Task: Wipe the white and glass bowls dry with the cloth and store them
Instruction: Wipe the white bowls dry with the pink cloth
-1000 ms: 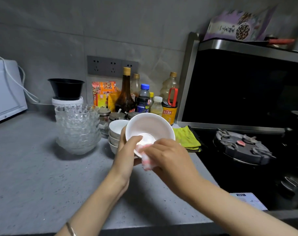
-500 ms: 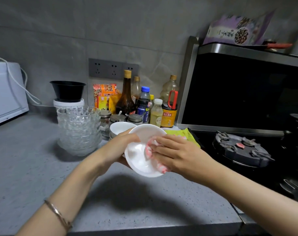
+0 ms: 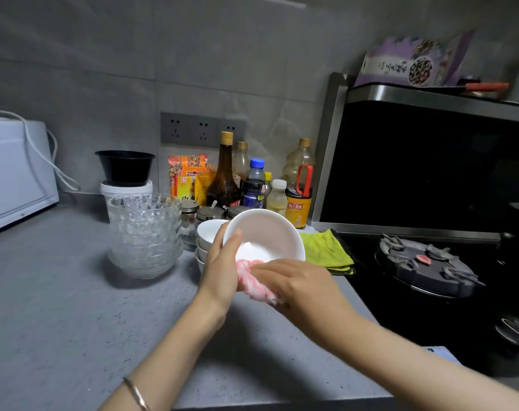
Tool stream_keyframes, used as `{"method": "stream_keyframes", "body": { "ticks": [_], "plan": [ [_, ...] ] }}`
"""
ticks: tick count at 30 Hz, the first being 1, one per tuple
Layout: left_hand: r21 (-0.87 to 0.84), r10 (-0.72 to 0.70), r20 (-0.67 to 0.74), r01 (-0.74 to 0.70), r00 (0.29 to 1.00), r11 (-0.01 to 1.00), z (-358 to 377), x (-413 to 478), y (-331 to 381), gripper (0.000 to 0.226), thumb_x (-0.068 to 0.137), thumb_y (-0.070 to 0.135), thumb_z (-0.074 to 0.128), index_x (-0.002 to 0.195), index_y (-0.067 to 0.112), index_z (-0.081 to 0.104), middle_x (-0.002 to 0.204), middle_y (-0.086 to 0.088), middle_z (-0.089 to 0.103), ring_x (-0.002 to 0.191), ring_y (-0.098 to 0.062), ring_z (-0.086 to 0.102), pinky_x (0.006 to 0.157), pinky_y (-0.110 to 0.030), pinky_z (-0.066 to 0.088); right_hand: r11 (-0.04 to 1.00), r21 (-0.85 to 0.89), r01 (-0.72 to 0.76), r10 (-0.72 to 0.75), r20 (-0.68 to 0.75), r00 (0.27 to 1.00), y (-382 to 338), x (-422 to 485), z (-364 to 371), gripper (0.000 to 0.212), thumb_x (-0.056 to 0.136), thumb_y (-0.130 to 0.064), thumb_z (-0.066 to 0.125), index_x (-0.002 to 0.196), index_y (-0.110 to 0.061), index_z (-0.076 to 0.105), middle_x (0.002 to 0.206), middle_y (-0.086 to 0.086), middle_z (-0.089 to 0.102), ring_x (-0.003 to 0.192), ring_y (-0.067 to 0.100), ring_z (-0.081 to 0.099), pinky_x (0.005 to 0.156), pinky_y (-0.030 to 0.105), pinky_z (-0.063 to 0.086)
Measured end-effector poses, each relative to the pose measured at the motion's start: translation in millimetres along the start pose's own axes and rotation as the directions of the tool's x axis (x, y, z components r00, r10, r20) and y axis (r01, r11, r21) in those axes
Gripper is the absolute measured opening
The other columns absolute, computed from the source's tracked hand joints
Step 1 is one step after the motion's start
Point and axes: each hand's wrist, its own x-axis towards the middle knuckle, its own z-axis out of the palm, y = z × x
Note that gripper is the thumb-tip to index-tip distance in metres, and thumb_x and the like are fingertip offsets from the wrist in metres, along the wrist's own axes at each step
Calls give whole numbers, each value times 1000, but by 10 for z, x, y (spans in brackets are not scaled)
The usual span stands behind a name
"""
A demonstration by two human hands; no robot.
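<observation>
worktop (image 3: 59,292): grey, speckled. Widest free room is front-left. Front edge runs along the bottom of view; right edge meets the hob.
hob (image 3: 368,310): black, w/ a dark steel-framed panel behind it.
white appliance (image 3: 12,173): back-left corner, cord draped over it.
pot lid (image 3: 427,265): dark, on the hob, well apart from both hands.
glass bowls (image 3: 145,232): clear, cut pattern, stacked; toward the back of the worktop, just left of the white stack.
purple bag (image 3: 412,63): on top of the steel frame; Chinese chars, too blurred to read.
bottles (image 3: 224,179): row along the back edge, below the sockets (image 3: 201,130).
soy bottle (image 3: 298,203): right end of the row; yellow label w/ red Chinese chars, red handle.
orange packet (image 3: 187,176): Chinese print, can't read.
white bowl (image 3: 267,232): held off the worktop near its right edge, in front of the white stack; tilted, mouth toward the camera; plain, glossy, no print.
white stack (image 3: 206,232): small nested bowls on the worktop, partly behind the left hand.
green cloth (image 3: 326,250): folded, at the right edge by the hob.
right hand (image 3: 293,283): fingers curled round the cloth, pressing it to the bowl's lower rim.
left hand (image 3: 222,268): grips the bowl's left rim, thumb inside.
cloth (image 3: 253,281): pink & white, fluffy, bunched btwn right hand and bowl.
</observation>
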Motion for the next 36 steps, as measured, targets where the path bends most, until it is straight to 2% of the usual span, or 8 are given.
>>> {"method": "stream_keyframes", "body": {
  "ticks": [5,11,14,17,24,29,31,36],
  "plan": [
    [180,-168,202,132,965,975,-150,12,160,25,99,29,39,116,21,55,102,-11,66,83,-22,63,53,-28,52,886,-276,373,-308,252,917,405,66,-297,38,84,-26,40,94,-13,74,101,1,72,93,23,67,96,33,36],
    [112,71,48,-76,996,991,-5,58,150,22,100,21,38,110,27,57,109,-11,62,92,-21,60,62,-25,49,950,-310,23,41,199,979,46,81,-164,66,65,-52,76,116,-13,64,105,5,70,104,27,64,92,36,49],
    [119,183,-5,-181,983,976,20,46,97,20,97,24,45,95,38,60,111,-10,62,102,-26,59,78,-34,50,978,-193,-76,113,188,976,-89,43,-53,65,77,-54,63,131,-21,51,118,4,63,114,29,56,94,38,47],
    [213,187,33,-190,982,958,-53,48,97,26,99,21,43,92,40,60,111,-10,62,105,-28,58,91,-45,49,994,-106,-26,42,147,988,-40,-55,4,46,84,-49,49,116,-20,65,124,-1,62,119,22,55,99,34,45],
    [287,-35,220,-30,975,958,-158,45,269,19,96,17,44,96,27,60,93,-6,65,79,-18,60,63,-30,46,914,-249,322,-290,156,944,344,-45,-178,36,87,-27,44,103,-13,73,113,2,70,110,24,63,97,32,39],
    [-5,48,107,-48,993,999,26,-37,50,32,91,8,45,109,31,58,98,-6,64,81,-16,62,58,-25,51,996,-84,-40,37,-31,999,-13,71,-32,18,74,-19,77,92,-15,74,92,-4,74,85,17,70,71,24,50],
    [-70,154,19,-152,988,986,112,-65,-39,37,93,7,41,114,33,57,110,-4,63,96,-17,61,72,-27,52,982,34,-185,186,-29,982,-182,110,37,20,73,-16,79,92,-17,73,90,-4,74,82,17,69,71,21,46],
    [45,129,31,-131,991,990,22,-15,-11,26,99,12,38,106,28,58,100,-1,62,90,-14,58,64,-13,49,982,170,-81,72,62,996,-58,-33,55,25,91,-28,52,98,-15,72,110,-3,71,104,20,66,85,27,51]
  ]
}}
